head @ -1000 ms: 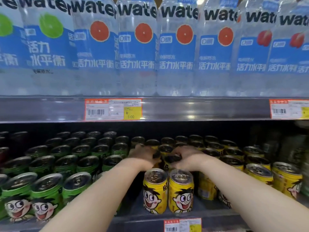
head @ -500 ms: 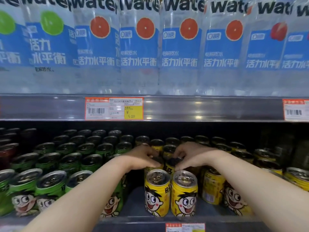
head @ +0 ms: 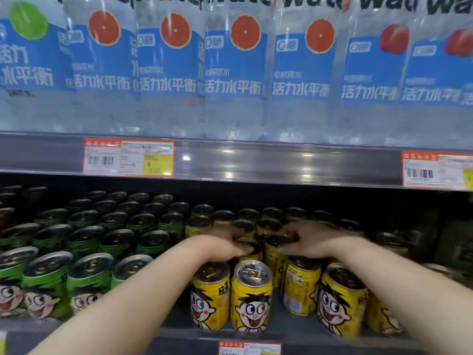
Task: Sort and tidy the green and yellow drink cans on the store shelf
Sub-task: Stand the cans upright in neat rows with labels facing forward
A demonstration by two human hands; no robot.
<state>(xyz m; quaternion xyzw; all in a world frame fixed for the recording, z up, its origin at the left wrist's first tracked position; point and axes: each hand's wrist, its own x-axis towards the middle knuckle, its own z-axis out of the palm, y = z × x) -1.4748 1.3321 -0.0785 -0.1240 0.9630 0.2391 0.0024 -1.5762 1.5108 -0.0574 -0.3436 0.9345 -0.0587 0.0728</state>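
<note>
Curling my left hand (head: 224, 245) round one yellow metal drink can (head: 253, 253) by its top, my right hand (head: 308, 242) grips the neighbouring can (head: 273, 252).

On the lower shelf (head: 179, 320), the left hand (head: 225, 245) curled over the top of a second-row can (head: 252, 249), and the right hand (head: 307, 242) gripped the neighbouring can (head: 275, 248), both behind the front yellow cans (head: 252, 298). Green cans (head: 87, 280) stood in rows to the left. Water bottles (head: 238, 73) lined the upper shelf, above a price tag (head: 129, 157).
</note>
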